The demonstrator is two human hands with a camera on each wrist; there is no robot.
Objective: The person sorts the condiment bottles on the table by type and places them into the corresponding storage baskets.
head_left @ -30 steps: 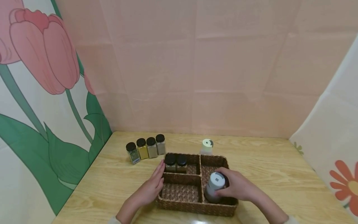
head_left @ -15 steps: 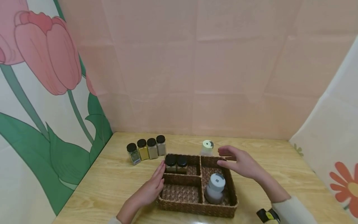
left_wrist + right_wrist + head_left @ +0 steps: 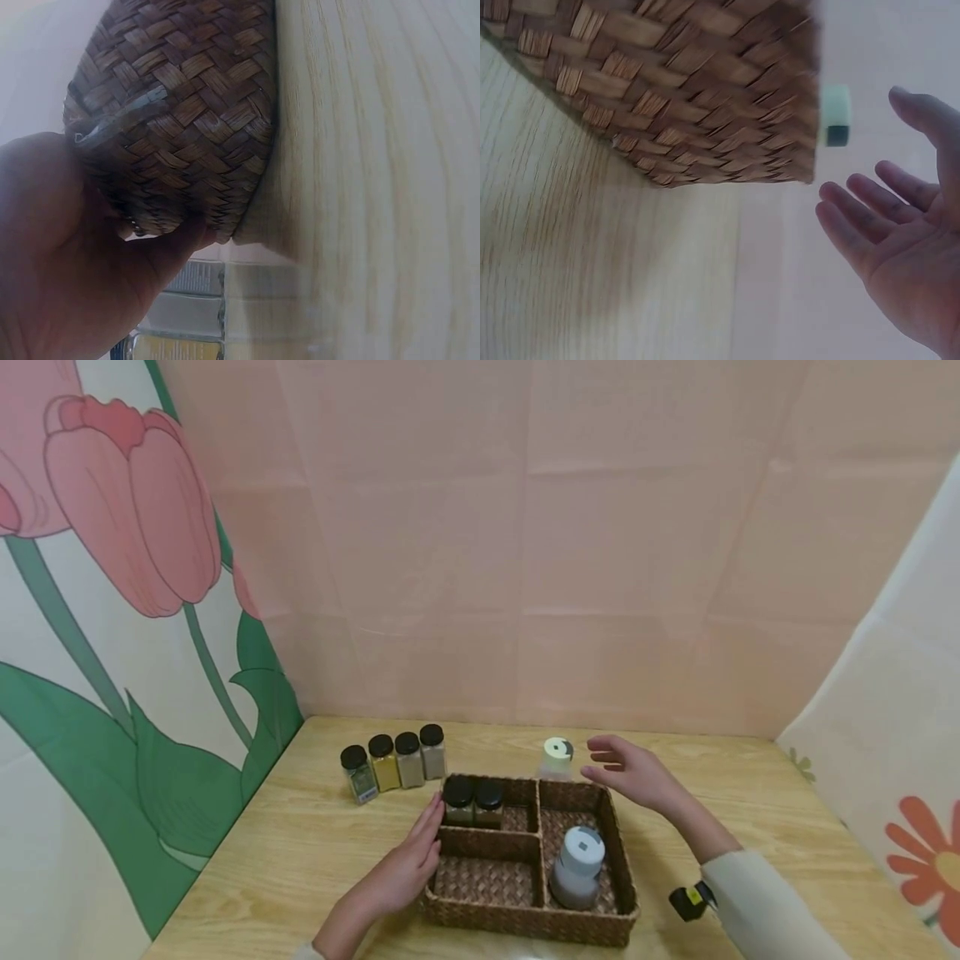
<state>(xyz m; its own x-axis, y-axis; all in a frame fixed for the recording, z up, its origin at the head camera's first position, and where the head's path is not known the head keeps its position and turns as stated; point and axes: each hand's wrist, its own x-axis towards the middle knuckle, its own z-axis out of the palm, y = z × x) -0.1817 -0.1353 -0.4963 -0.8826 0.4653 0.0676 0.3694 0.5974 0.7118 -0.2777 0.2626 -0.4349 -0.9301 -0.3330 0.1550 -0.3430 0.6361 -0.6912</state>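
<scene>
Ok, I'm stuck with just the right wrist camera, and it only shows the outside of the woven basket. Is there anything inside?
Observer: Yes, the head view shows a white-capped bottle standing in the right side of the woven basket.
Operator: Cool! Is anybody touching it on the other side?
Observer: The person's left hand rests against the basket's left side.
Operator: And what's way over at the back left?
Observer: Four black-lidded spice jars standing on the wooden table.

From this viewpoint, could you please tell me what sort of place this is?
Probably a staged tabletop corner rather than a working kitchen: a wood-grain table with a creased pink backdrop behind it and a tulip-printed hanging on one side.
</scene>
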